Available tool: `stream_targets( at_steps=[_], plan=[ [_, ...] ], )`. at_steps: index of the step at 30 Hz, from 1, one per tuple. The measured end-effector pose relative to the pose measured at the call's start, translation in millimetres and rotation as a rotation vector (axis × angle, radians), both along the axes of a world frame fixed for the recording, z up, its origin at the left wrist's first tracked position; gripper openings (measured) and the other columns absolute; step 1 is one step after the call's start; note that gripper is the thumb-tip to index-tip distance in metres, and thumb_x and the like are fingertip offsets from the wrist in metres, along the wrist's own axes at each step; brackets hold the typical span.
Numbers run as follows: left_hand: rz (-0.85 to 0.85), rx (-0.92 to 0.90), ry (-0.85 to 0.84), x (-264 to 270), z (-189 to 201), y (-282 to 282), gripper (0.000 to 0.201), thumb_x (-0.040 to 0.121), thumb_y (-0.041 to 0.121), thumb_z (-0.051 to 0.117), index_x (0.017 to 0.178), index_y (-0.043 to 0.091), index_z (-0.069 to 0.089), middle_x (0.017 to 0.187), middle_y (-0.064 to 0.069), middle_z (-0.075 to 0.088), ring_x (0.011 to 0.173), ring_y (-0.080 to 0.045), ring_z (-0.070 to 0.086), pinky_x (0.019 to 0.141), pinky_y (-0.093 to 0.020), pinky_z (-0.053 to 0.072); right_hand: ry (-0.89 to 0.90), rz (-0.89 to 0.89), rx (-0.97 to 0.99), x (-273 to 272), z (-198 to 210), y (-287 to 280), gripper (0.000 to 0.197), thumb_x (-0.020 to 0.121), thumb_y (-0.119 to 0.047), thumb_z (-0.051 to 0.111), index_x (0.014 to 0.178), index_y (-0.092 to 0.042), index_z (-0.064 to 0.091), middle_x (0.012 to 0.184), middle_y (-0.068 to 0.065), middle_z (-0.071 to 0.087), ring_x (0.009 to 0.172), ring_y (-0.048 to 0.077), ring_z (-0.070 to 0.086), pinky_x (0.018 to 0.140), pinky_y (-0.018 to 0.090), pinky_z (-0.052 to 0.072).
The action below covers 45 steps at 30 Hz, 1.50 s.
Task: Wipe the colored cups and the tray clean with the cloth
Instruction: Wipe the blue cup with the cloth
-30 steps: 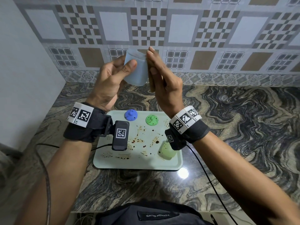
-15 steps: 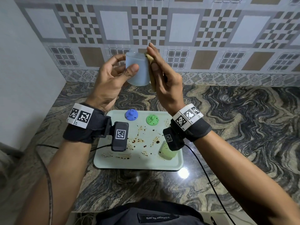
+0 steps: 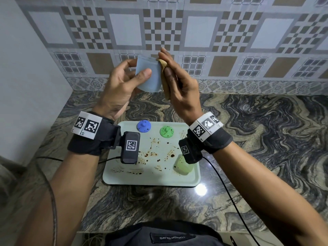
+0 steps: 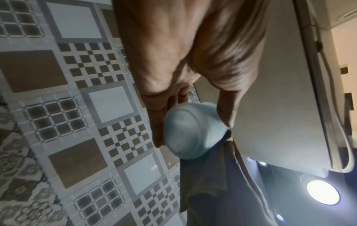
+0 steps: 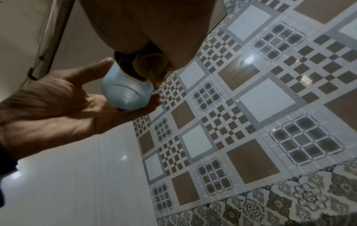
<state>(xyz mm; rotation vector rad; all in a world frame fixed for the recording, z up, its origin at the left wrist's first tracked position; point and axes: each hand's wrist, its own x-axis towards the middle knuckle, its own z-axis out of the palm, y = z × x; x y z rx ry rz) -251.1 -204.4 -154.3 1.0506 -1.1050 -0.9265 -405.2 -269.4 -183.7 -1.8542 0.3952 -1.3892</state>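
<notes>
A: Cup (image 3: 148,75), pale blue, is being held up in front of the tiled wall (image 3: 248,41), well above the desk (image 3: 266,139). Left hand (image 3: 120,86) is gripping it, thumb on the near side, fingers curled round the far side.

B: Right hand (image 3: 179,86)?

A: It is pressing a tan cloth (image 3: 164,77) against the cup's right side, thumb pinning the cloth to the fingers. Cloth is hanging below the palm.

B: Tray (image 3: 150,180)?

A: It is sitting on the desk under the wrists, with brown stains spattered over it. Green cup (image 3: 181,167) is standing at the near right corner, partly hidden by the right wrist camera. Blue lid (image 3: 143,126) and green lid (image 3: 166,131), both speckled, are lying side by side along the far edge.
</notes>
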Motion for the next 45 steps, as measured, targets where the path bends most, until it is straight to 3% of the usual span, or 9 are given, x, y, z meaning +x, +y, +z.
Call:
stream_targets(
  at_steps=[4, 11, 17, 20, 24, 30, 35, 39, 45],
  plan=[
    [0.026, -0.012, -0.115, -1.6, 3.5, 2.0, 0.055, 0.074, 0.025, 0.082, 0.122, 0.01, 0.059, 0.117, -0.006, 0.069, 0.111, -0.022, 0.065, 0.09, -0.037, 0.054, -0.012, -0.016, -0.024, 1.5, 1.5, 1.2, 0.04, 0.103, -0.012, 0.046, 0.137, 0.008, 0.05, 0.148, 0.029, 0.043, 0.139, 0.011, 0.041, 0.116, 0.04, 0.036],
    [-0.007, -0.008, 0.036, -2.0, 2.1, 2.7, 0.037, 0.086, 0.013, 0.068, 0.12, 0.009, 0.054, 0.101, 0.003, 0.074, 0.1, -0.016, 0.067, 0.082, -0.035, 0.057, -0.03, 0.008, 0.021, -0.3, 8.6, 4.5, 0.039, 0.102, -0.008, 0.045, 0.141, -0.001, 0.043, 0.145, 0.028, 0.047, 0.141, 0.037, 0.043, 0.117, 0.055, 0.035],
    [0.061, -0.05, -0.069, -4.3, 6.2, 1.3, 0.056, 0.076, 0.019, 0.081, 0.125, 0.003, 0.059, 0.115, -0.005, 0.07, 0.107, -0.02, 0.067, 0.087, -0.033, 0.054, -0.008, -0.047, -0.017, 0.9, 3.4, 2.8, 0.038, 0.103, -0.01, 0.045, 0.138, 0.004, 0.051, 0.148, 0.027, 0.046, 0.139, 0.022, 0.044, 0.116, 0.047, 0.037],
    [0.091, -0.055, -0.025, -1.0, 1.9, 0.2, 0.066, 0.075, 0.023, 0.082, 0.13, 0.001, 0.053, 0.115, -0.009, 0.071, 0.109, -0.025, 0.066, 0.087, -0.035, 0.054, -0.033, -0.018, 0.006, 2.0, 1.3, 1.3, 0.037, 0.103, -0.008, 0.045, 0.138, 0.003, 0.051, 0.149, 0.027, 0.045, 0.142, 0.026, 0.042, 0.117, 0.054, 0.035],
    [0.005, -0.009, -0.089, -0.8, -0.6, -0.1, 0.046, 0.087, 0.017, 0.071, 0.128, 0.004, 0.054, 0.113, -0.004, 0.072, 0.109, -0.019, 0.066, 0.087, -0.029, 0.053, -0.031, -0.037, 0.04, 3.9, -2.4, 0.6, 0.037, 0.103, -0.012, 0.047, 0.139, -0.004, 0.052, 0.149, 0.023, 0.046, 0.142, 0.026, 0.043, 0.118, 0.048, 0.035],
    [0.141, -0.029, -0.217, -1.3, -1.7, -3.9, 0.068, 0.072, 0.028, 0.084, 0.13, 0.006, 0.055, 0.118, -0.006, 0.069, 0.107, -0.02, 0.068, 0.088, -0.036, 0.056, -0.071, -0.021, 0.124, 6.7, -10.6, 2.1, 0.039, 0.103, -0.014, 0.047, 0.137, 0.004, 0.053, 0.15, 0.022, 0.045, 0.142, 0.02, 0.042, 0.118, 0.046, 0.034],
    [0.008, 0.028, -0.164, -0.2, -5.6, -3.4, 0.042, 0.088, 0.019, 0.067, 0.127, 0.007, 0.057, 0.115, -0.001, 0.07, 0.111, -0.017, 0.065, 0.09, -0.03, 0.052, -0.071, -0.01, 0.127, 5.0, -13.0, 2.2, 0.038, 0.103, -0.012, 0.047, 0.139, 0.0, 0.052, 0.151, 0.021, 0.045, 0.143, 0.023, 0.041, 0.118, 0.047, 0.034],
    [0.146, -0.006, -0.326, 1.6, -6.3, -2.4, 0.062, 0.072, 0.04, 0.083, 0.123, 0.012, 0.062, 0.113, -0.002, 0.072, 0.103, -0.015, 0.069, 0.09, -0.035, 0.056, -0.038, -0.023, 0.122, 6.8, -18.6, 6.5, 0.036, 0.103, -0.009, 0.047, 0.139, -0.004, 0.053, 0.15, 0.02, 0.047, 0.141, 0.024, 0.044, 0.116, 0.039, 0.037],
    [0.032, 0.068, -0.211, 17.7, -8.9, 9.0, 0.036, 0.089, 0.021, 0.068, 0.121, 0.008, 0.058, 0.107, 0.003, 0.074, 0.106, -0.013, 0.067, 0.089, -0.028, 0.054, -0.04, 0.018, 0.174, 19.6, -20.7, 13.9, 0.037, 0.104, -0.008, 0.047, 0.138, 0.004, 0.052, 0.15, 0.019, 0.046, 0.141, 0.023, 0.044, 0.118, 0.045, 0.036]
  ],
)
